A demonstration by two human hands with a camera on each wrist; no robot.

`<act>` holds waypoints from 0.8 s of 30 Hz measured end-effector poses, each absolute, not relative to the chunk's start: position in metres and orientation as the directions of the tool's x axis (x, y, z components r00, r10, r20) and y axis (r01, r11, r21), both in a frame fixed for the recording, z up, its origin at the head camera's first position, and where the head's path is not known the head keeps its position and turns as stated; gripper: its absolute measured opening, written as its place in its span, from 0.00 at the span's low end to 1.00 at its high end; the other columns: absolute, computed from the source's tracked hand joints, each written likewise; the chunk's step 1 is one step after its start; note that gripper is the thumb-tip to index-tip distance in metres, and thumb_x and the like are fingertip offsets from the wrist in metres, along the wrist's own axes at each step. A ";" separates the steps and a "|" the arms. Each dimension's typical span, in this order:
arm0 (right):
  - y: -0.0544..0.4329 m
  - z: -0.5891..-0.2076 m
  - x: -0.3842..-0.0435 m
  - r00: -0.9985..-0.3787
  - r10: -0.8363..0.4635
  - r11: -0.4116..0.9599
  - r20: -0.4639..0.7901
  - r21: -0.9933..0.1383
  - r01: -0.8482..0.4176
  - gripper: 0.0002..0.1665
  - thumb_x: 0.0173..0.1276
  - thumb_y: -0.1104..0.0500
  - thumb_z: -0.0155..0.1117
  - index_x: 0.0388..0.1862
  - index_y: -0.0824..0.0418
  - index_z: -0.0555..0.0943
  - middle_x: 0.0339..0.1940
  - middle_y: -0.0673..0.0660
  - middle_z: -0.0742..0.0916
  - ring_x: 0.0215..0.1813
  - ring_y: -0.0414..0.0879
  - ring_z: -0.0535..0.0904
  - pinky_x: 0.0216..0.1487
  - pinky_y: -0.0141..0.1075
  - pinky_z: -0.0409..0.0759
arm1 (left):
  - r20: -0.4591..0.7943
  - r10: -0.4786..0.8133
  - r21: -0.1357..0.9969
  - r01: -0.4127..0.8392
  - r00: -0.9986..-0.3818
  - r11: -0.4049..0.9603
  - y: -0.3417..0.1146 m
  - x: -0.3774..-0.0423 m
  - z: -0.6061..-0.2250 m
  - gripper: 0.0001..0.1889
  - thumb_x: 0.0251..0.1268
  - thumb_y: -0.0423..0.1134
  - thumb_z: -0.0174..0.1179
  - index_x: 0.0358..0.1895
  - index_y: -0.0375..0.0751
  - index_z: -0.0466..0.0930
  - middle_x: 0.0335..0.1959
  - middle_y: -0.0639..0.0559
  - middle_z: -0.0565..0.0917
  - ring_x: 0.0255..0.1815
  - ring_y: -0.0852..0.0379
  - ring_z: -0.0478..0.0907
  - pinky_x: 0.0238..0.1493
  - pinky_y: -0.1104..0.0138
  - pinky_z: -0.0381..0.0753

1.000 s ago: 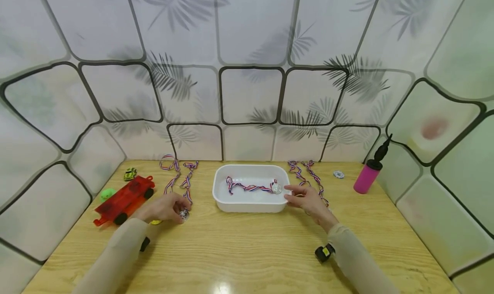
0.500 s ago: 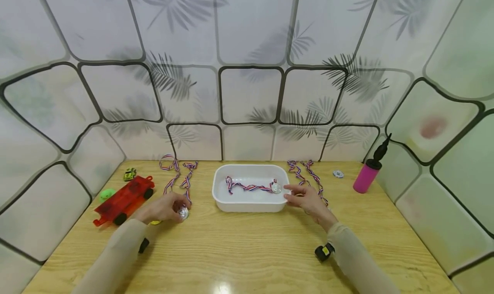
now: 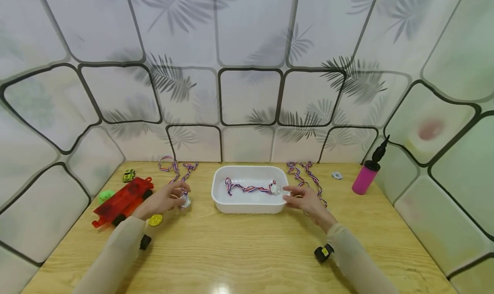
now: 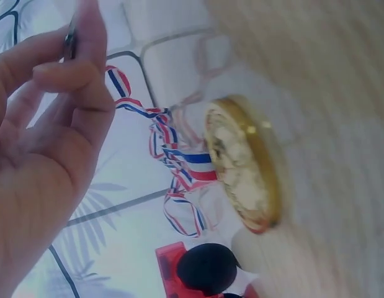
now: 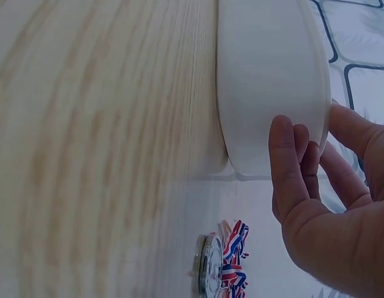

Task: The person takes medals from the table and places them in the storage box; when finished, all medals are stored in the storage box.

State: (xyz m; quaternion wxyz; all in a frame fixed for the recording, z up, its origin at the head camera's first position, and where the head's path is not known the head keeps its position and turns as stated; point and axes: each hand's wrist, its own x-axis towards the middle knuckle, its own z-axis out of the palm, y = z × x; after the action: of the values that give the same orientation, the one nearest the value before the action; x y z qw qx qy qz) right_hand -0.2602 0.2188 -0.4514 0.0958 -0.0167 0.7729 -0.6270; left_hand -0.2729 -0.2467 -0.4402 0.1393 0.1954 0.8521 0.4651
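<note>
My left hand [image 3: 166,198] pinches a silver medal [image 3: 186,201] just above the wooden table; its striped ribbon trails back. In the left wrist view, the medal [image 4: 69,43] shows edge-on between the fingers. A gold medal [image 3: 155,220] lies near the left wrist, with its red, white and blue ribbon [image 4: 160,139] behind it. At the table's middle stands a white plastic tub [image 3: 251,208], holding another silver medal [image 3: 275,189] laid out on its ribbon. My right hand [image 3: 310,202] grips the tub's right end, fingers at the rim [image 5: 327,118].
To the left are a red toy wagon [image 3: 123,201], a green toy [image 3: 106,195] and a small toy car [image 3: 129,175]. Ribbons [image 3: 314,178] with a silver medal [image 5: 210,267] lie right of the tub. Further right are a poker chip [image 3: 337,175] and a pink pump [image 3: 364,180].
My left hand has lifted the silver medal and moved slightly away from me, uncovering the gold medal. The right hand stays on the tub.
</note>
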 end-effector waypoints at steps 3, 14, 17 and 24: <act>0.219 -0.451 -0.260 -0.981 -0.147 0.219 -0.129 -0.971 0.095 0.28 0.67 0.65 0.66 0.65 0.71 0.74 0.39 0.55 0.76 0.43 0.43 0.78 0.53 0.41 0.84 | -0.043 0.426 0.843 0.196 -0.904 0.501 -0.244 -0.275 -0.437 0.17 0.71 0.32 0.56 0.59 0.33 0.72 0.46 0.37 0.80 0.38 0.45 0.83 0.36 0.58 0.84; 0.218 -0.451 -0.261 -0.979 -0.167 0.226 -0.113 -0.971 0.073 0.28 0.67 0.64 0.66 0.64 0.71 0.74 0.39 0.55 0.77 0.42 0.43 0.79 0.50 0.37 0.85 | 0.078 0.302 0.861 0.217 -0.950 0.460 -0.233 -0.282 -0.422 0.19 0.70 0.39 0.60 0.61 0.40 0.77 0.52 0.39 0.82 0.37 0.52 0.84 0.30 0.66 0.79; 0.218 -0.452 -0.261 -0.979 -0.170 0.225 -0.117 -0.971 0.077 0.28 0.67 0.64 0.67 0.64 0.71 0.74 0.39 0.55 0.77 0.42 0.43 0.78 0.51 0.38 0.85 | 0.121 0.293 0.863 0.246 -0.948 0.441 -0.229 -0.285 -0.417 0.21 0.67 0.40 0.63 0.61 0.41 0.77 0.51 0.39 0.84 0.37 0.52 0.84 0.31 0.65 0.81; 0.218 -0.449 -0.261 -0.980 -0.156 0.219 -0.120 -0.972 0.084 0.27 0.66 0.66 0.66 0.64 0.72 0.74 0.39 0.55 0.77 0.42 0.43 0.79 0.47 0.34 0.86 | 0.146 0.246 0.880 0.240 -0.958 0.411 -0.216 -0.292 -0.404 0.28 0.63 0.39 0.67 0.66 0.43 0.73 0.56 0.39 0.80 0.37 0.61 0.81 0.34 0.67 0.82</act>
State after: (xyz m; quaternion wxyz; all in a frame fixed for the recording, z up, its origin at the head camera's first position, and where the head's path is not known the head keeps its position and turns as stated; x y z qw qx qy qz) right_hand -0.2607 0.2180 -0.4495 0.0963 -0.0232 0.7747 -0.6246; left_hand -0.2919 -0.2157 -0.4041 0.0032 0.1447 0.8399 0.5231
